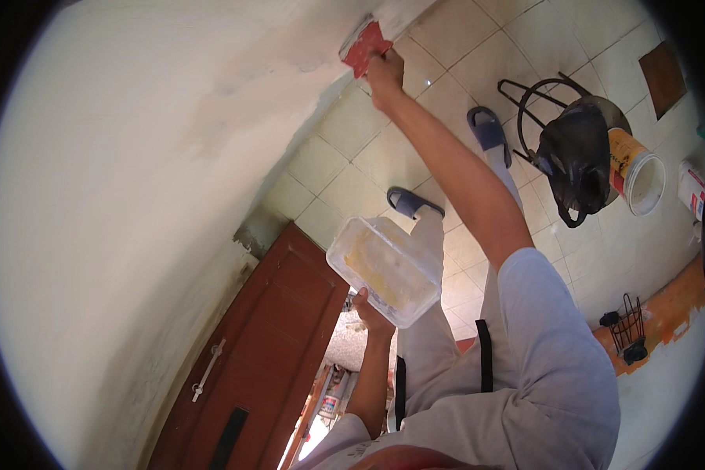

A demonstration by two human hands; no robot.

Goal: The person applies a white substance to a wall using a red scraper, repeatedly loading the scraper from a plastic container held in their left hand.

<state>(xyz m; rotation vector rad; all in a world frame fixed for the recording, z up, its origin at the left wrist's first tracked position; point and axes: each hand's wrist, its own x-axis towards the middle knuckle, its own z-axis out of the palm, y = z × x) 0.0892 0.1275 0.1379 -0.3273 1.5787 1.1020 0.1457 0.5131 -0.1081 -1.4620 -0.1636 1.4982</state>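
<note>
My right hand (386, 77) reaches far forward, closed round a red putty knife (366, 48). The wide edge of the blade lies against the low part of the plastered wall (172, 102), close to where it meets the floor. Damp-looking beige patches and smears mark the wall there. Lower down, my left hand (370, 311) grips the near rim of a clear plastic tub (388, 270). A yellowish-white residue coats the inside of this tub, which is tilted in front of my legs.
A brown door (262, 337) with a pale handle stands at the left. On the tiled floor (376, 164), to the right, a stool (536, 117) bears a black bag (578, 153) and a yellow-and-white bucket (638, 172). A black wire rack (627, 329) is farther right.
</note>
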